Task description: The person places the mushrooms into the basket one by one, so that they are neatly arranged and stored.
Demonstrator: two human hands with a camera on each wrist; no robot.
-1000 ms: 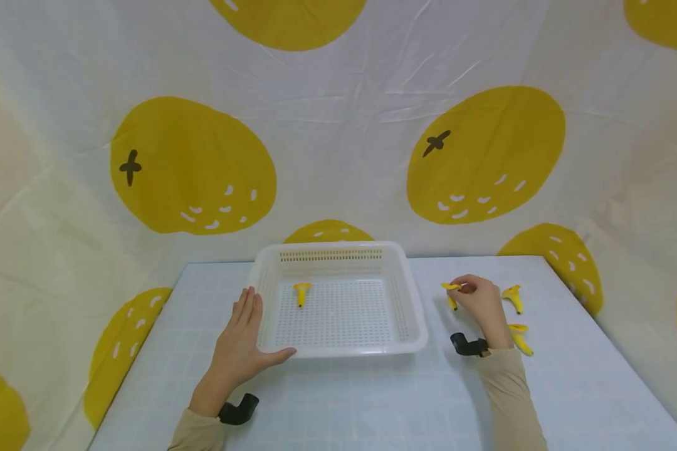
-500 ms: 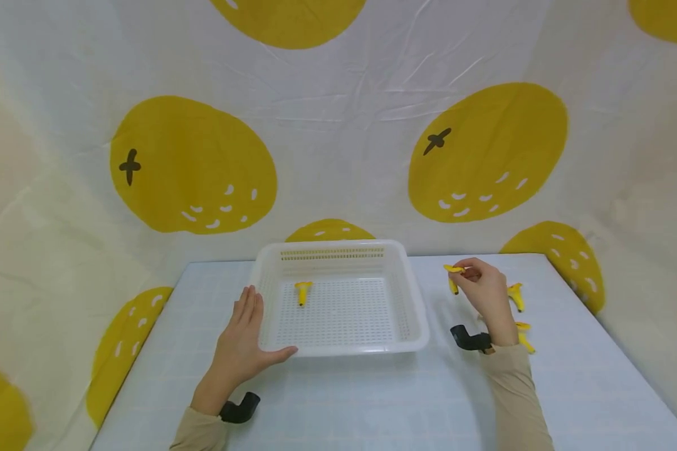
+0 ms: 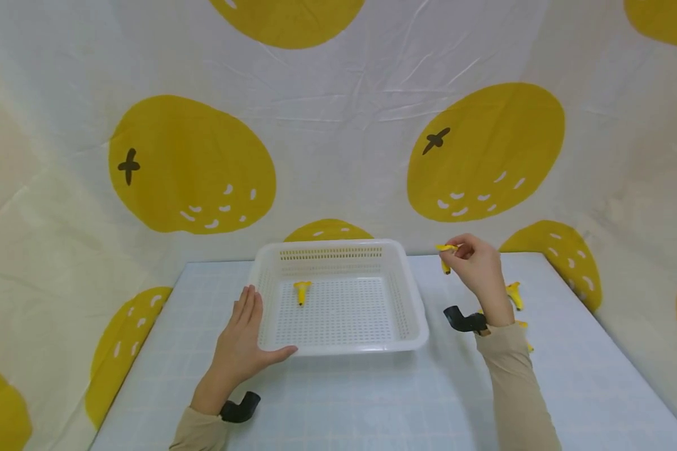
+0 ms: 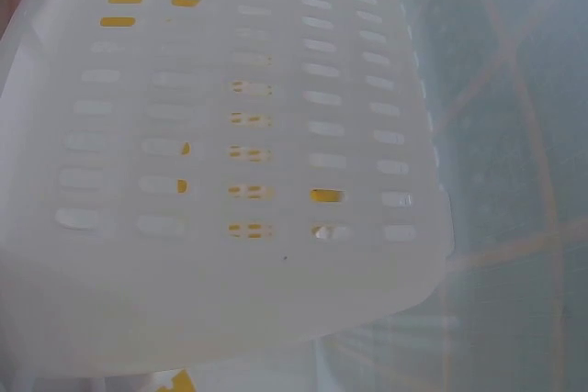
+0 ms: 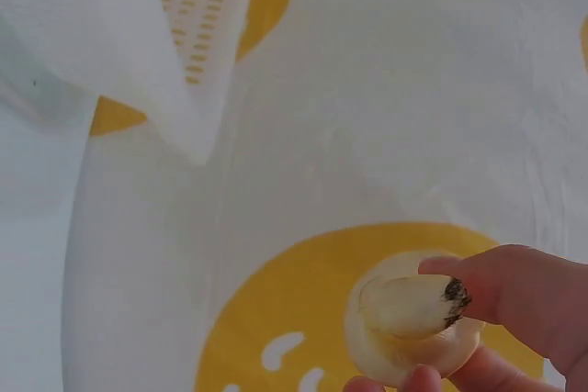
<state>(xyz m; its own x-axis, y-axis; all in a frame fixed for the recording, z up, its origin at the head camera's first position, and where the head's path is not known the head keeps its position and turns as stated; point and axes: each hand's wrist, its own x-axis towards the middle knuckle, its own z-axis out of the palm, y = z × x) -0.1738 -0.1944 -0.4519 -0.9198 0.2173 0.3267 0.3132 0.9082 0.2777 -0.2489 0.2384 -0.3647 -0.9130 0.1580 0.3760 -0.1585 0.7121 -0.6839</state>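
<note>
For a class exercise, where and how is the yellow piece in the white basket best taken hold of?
Pinching the yellow piece across its slim stem, from above, looks best: the flared end faces away, and the white basket walls it in.

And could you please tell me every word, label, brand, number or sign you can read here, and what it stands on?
None can be read.
White perforated plastic basket: no lettering visible.
Small yellow trumpet-shaped piece in the right hand: no lettering visible.
White cloth backdrop: dark cross-shaped marks on its printed yellow rounded shapes, pattern rather than writing.
Black curved wrist devices: any markings too small to read.
</note>
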